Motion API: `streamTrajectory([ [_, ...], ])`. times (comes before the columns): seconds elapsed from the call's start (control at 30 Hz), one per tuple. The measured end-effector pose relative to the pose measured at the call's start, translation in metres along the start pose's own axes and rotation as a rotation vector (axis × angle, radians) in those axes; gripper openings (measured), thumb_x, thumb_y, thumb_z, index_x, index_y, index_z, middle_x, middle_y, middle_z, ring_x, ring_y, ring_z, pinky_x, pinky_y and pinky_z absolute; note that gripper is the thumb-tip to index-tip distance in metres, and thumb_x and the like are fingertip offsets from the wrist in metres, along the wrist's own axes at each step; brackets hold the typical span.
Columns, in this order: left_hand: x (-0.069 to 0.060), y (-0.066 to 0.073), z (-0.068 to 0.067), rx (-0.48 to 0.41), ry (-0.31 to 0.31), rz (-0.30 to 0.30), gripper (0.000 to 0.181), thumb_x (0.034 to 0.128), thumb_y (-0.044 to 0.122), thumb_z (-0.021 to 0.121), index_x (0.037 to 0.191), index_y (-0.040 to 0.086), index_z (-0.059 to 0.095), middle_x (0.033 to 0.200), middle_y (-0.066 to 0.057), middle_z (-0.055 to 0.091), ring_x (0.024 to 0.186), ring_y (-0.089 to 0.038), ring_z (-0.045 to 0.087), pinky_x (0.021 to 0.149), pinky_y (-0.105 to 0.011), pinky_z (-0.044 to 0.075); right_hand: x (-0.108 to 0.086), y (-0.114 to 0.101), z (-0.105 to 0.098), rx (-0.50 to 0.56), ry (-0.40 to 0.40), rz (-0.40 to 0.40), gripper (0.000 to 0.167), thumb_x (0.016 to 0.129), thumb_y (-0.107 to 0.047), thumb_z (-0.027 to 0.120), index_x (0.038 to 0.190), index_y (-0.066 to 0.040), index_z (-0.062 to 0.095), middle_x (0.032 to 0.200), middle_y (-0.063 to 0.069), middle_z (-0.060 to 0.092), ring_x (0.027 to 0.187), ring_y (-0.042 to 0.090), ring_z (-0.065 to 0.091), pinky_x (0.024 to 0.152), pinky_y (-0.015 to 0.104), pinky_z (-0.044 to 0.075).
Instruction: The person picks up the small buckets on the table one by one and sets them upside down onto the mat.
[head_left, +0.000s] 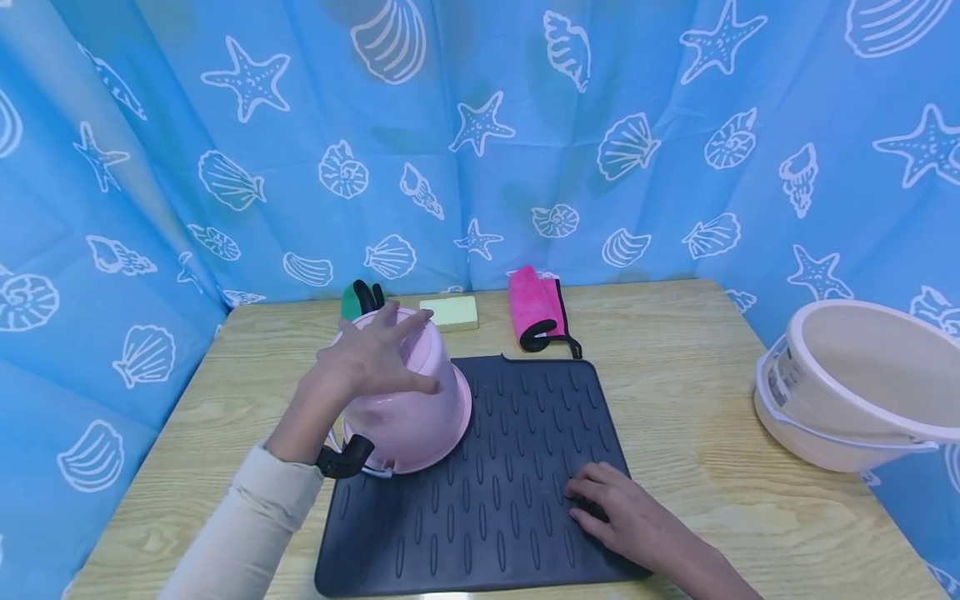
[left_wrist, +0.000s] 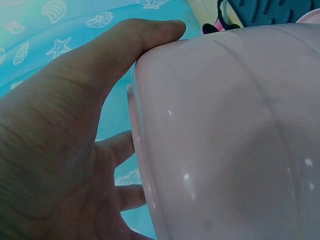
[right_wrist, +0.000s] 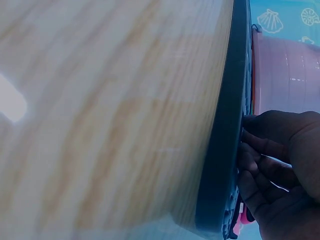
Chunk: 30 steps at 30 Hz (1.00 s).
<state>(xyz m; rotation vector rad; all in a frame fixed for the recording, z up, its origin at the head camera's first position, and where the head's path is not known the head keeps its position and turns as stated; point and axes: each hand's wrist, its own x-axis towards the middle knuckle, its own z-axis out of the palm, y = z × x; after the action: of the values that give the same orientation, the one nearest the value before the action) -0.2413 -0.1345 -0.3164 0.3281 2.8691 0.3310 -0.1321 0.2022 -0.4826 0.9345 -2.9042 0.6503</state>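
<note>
A pink bucket [head_left: 401, 425] stands upside down on the left part of a black ribbed drying mat [head_left: 480, 533]. My left hand [head_left: 375, 354] grips it from above by its base, fingers spread wide. In the left wrist view the thumb lies along one edge of the pink bucket [left_wrist: 225, 125] and the fingertips touch the far side. My right hand [head_left: 618, 512] rests near the mat's right edge, fingers loosely bent, holding nothing. Seen from the right wrist, its fingertips meet the surface of the mat [right_wrist: 220, 135]. The bucket's opening is hidden underneath.
Behind the mat are a pale yellow sponge [head_left: 450, 312], a folded pink cloth [head_left: 532, 308] with black trim, and a green and black item [head_left: 360, 298] partly hidden by the bucket. A cream bucket [head_left: 817, 392] stands at the right edge. A blue shell-print curtain [head_left: 495, 200] surrounds the wooden table [head_left: 690, 400].
</note>
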Motion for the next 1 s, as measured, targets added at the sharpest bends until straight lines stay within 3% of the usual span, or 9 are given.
streamTrajectory([
  [0.47,0.003,0.011,0.004,0.057,-0.021,-0.063,0.102,0.0737,0.067,0.071,0.159,0.040,0.022,0.166,-0.014,0.007,0.136,-0.070,0.005,0.085,-0.089,0.021,0.000,-0.001,-0.001,-0.004,0.007,-0.006,0.013,0.088,-0.019,0.077,0.101,-0.015,0.074,0.098,-0.012,0.057,0.090,0.005,0.051,0.078,0.030,0.052],
  [0.57,0.002,0.013,0.005,0.077,-0.019,-0.046,0.103,0.0751,0.067,0.071,0.160,0.039,0.020,0.166,-0.014,0.006,0.137,-0.069,0.001,0.087,-0.090,0.017,0.001,0.000,-0.001,-0.015,0.007,0.001,0.013,0.088,-0.018,0.077,0.101,-0.015,0.074,0.097,-0.012,0.057,0.089,0.005,0.050,0.077,0.030,0.052],
  [0.67,-0.002,0.014,0.008,0.139,0.003,0.027,0.104,0.0768,0.071,0.068,0.161,0.037,0.017,0.167,-0.013,0.003,0.140,-0.064,-0.009,0.089,-0.090,0.007,0.000,0.000,-0.001,-0.008,-0.007,0.010,0.013,0.089,-0.019,0.077,0.101,-0.015,0.074,0.098,-0.012,0.057,0.089,0.005,0.050,0.077,0.030,0.052],
  [0.77,-0.008,0.017,0.014,0.179,0.089,0.136,0.100,0.0784,0.073,0.064,0.160,0.037,0.019,0.168,-0.008,0.004,0.143,-0.057,-0.013,0.093,-0.088,-0.003,0.000,0.000,0.000,0.000,-0.018,0.010,0.014,0.090,-0.021,0.076,0.102,-0.015,0.074,0.098,-0.012,0.056,0.089,0.005,0.050,0.077,0.030,0.052],
  [0.83,-0.012,0.020,0.018,0.156,0.186,0.206,0.094,0.0804,0.069,0.065,0.159,0.036,0.026,0.167,-0.005,0.011,0.145,-0.056,-0.005,0.097,-0.085,-0.001,0.000,0.000,0.000,0.004,-0.013,-0.003,0.014,0.090,-0.020,0.076,0.102,-0.015,0.074,0.098,-0.012,0.056,0.089,0.005,0.050,0.077,0.030,0.052],
  [1.0,-0.022,0.030,0.028,0.048,0.411,0.375,0.073,0.0871,0.054,0.068,0.151,0.027,0.046,0.155,-0.006,0.040,0.141,-0.043,0.034,0.108,-0.069,0.027,0.000,0.001,-0.001,0.011,0.021,-0.036,0.014,0.088,-0.016,0.077,0.102,-0.013,0.074,0.098,-0.011,0.057,0.089,0.006,0.051,0.077,0.031,0.052],
])
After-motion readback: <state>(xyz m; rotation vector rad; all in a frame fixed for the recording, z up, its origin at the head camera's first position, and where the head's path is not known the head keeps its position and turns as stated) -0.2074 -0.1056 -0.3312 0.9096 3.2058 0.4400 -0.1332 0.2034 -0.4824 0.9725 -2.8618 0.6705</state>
